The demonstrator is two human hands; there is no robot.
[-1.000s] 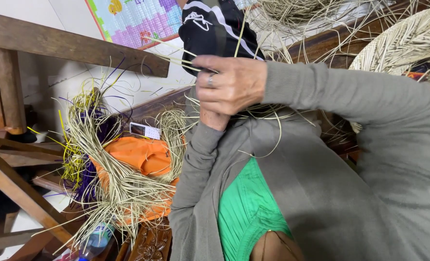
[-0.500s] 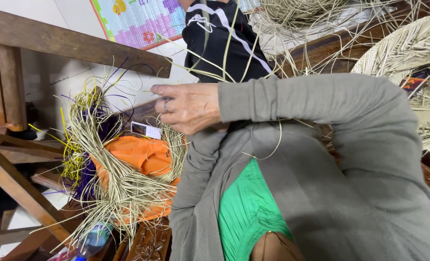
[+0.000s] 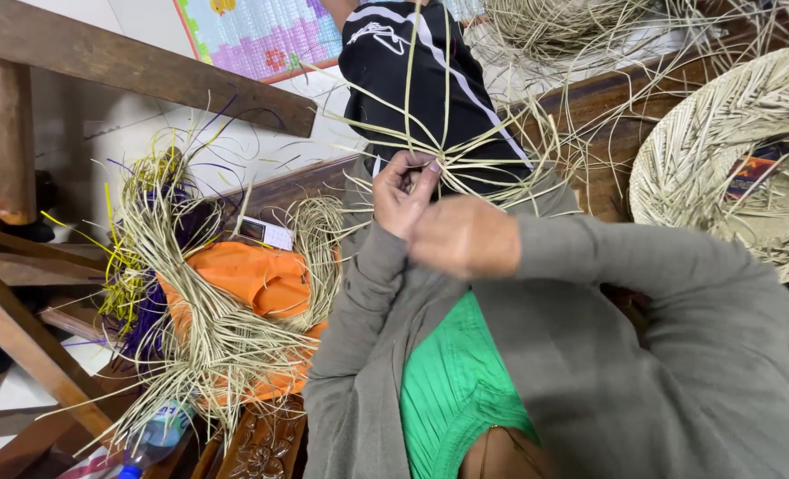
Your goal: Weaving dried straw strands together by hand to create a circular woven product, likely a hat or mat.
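Observation:
A small start of straw weaving point(image 3: 452, 164), with long pale strands fanning out from one crossing point, rests on a black garment with white stripes point(image 3: 412, 80). My left hand point(image 3: 402, 191) pinches the strands at that crossing, thumb and fingers closed on them. My right hand point(image 3: 465, 238) is just below and to the right, touching the left hand. It is blurred with its back to the camera and its fingers hidden. Both arms are in grey sleeves over a green top point(image 3: 452, 381).
A loose straw bundle point(image 3: 208, 328) with yellow and purple strands lies on an orange cloth point(image 3: 261, 275) at the left. A woven straw hat point(image 3: 723, 151) is at the right. Wooden frame beams point(image 3: 128, 66), a carved wooden edge point(image 3: 261, 439) and a plastic bottle point(image 3: 150, 439) are nearby.
My right hand swung out to the left, then came back to the middle and lower. My left hand, hidden before, now shows pinching the straw crossing.

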